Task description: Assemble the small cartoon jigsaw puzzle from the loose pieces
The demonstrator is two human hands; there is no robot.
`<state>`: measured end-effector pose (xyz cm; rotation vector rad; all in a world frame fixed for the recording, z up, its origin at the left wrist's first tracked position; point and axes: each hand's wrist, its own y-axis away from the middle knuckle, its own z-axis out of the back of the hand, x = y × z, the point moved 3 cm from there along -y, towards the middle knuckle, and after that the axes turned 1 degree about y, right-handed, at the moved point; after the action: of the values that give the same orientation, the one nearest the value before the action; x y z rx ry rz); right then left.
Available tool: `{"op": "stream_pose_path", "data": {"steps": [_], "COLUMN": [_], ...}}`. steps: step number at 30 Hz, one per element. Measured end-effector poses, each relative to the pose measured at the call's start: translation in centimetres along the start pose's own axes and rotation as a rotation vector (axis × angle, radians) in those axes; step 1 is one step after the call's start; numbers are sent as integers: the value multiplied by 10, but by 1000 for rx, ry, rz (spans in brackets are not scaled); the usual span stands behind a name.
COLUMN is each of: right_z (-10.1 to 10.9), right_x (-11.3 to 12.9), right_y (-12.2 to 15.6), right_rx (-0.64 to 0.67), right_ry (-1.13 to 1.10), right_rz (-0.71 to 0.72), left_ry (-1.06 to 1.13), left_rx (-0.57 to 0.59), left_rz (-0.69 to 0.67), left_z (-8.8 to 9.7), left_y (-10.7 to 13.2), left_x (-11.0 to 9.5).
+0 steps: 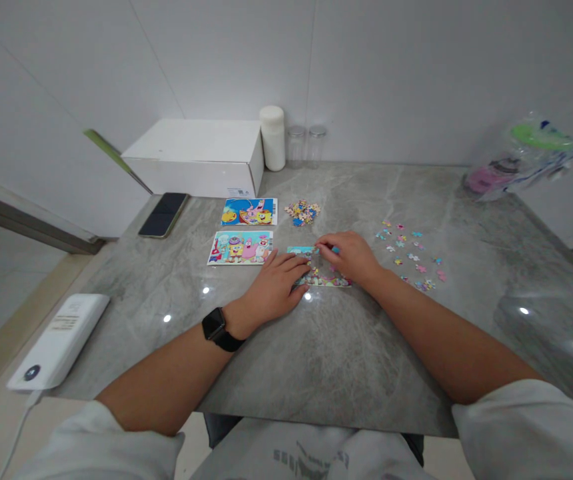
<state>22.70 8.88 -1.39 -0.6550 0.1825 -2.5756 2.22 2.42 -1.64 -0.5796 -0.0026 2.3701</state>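
Nearest runs the straight front edge of a glossy, grey, marble-veined surface [341, 373], a broad stretch of which separates that edge from the hands. At the left edge lies a white, round-cornered oblong device [61, 340] with a white cable [25, 417]. The left hand [277, 287], a black square-faced watch [215, 325] at its wrist, lies palm down, fingers extended and released, over the left part of a partly assembled, multicoloured jigsaw puzzle [323, 277]. The right hand [350, 257] meets the puzzle's far side with thumb and forefinger drawn together; whether they grasp a piece cannot be told. Rightward, small knobbed pastel pieces [413, 257] lie scattered well inside the right edge. Leftward lie a turquoise cartoon card [240, 248] and, behind it, a deep-blue cartoon card [249, 211], both rectangular; beside the latter is a mixed-colour heap of pieces [302, 212]. A dark-screened smartphone [164, 215] lies near a white oblong box [191, 160]. Beside the box stand a white cylindrical bottle [273, 138] and two transparent jars [316, 148]. A clear, crinkled plastic bag [511, 163] with pink and green contents occupies the far right corner, before a smooth pale wall [391, 80].
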Motion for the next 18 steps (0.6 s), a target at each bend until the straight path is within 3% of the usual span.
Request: {"op": "stream_pose_path", "data": {"steps": [5, 18], "right_z": [3, 0], "right_x": [-2, -3], "right_y": [-1, -3], "right_rx": [-108, -119], "right_ry": [-302, -529], "right_rz": [-160, -193], "left_ry": [8, -12], "left_rx": [5, -19], "left_rz": [0, -11], "left_z": [2, 1], "left_y": [0, 1], "left_x": [-1, -1]}}
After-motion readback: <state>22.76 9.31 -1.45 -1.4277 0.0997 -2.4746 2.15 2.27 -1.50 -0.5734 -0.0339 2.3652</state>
